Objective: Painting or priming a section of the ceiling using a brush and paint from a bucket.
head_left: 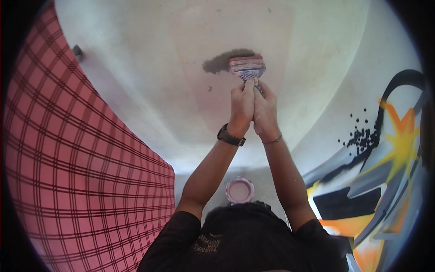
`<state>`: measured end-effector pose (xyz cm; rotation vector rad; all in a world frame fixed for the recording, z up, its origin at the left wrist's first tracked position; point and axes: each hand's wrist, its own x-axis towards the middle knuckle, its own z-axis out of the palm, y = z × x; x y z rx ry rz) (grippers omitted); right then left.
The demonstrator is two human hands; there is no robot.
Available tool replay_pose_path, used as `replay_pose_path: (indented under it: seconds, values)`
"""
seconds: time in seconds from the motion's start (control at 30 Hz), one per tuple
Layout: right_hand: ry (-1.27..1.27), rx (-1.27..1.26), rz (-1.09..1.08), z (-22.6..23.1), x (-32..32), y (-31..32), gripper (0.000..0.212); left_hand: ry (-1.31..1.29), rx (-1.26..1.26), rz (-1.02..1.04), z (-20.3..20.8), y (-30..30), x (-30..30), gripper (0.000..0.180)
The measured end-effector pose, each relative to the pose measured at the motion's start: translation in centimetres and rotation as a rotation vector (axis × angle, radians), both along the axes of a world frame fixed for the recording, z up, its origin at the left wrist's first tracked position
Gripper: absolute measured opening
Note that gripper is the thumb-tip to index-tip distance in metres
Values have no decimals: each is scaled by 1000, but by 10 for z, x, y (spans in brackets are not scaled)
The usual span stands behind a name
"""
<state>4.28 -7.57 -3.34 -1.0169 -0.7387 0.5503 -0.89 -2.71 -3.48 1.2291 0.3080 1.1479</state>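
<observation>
A wide paintbrush (247,64) with reddish-stained bristles and a blue-and-white patterned band is pressed to a pale surface (149,54). My left hand (242,103) and my right hand (265,105) are closed side by side round its handle, thumbs up near the bristle head. Most of the handle is hidden by my fingers. Just left of and behind the bristles lies a dark grey patch (217,63) on the surface. A faint pinkish tint surrounds it.
A pink-rimmed bucket (229,189) of pale pink paint stands on the floor close to my body. Red checked cloth (86,167) hangs along the left. On the right is a wall (349,201) with black, orange and yellow graffiti. A small dark object (78,51) sticks out at upper left.
</observation>
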Motion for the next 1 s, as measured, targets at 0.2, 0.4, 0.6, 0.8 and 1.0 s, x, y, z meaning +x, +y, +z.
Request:
replay_pose_path:
  seconds: [0.2,0.4,0.6,0.8,1.0]
  values:
    - [-166,260,0,76,-13,26,27,-37,151,11,76,33,-5,30]
    - [-227,284,2,109,-37,29,27,-159,133,39,108,35,-21,31]
    - [-333,133,-123,46,-29,65,31,-120,147,55,44,68,-21,35]
    - [-98,-67,-79,-103,-37,36,30,121,-81,106,-116,39,-18,34]
    - [222,-351,-92,-227,-44,11,27,316,-476,-32,-224,10,-32,32]
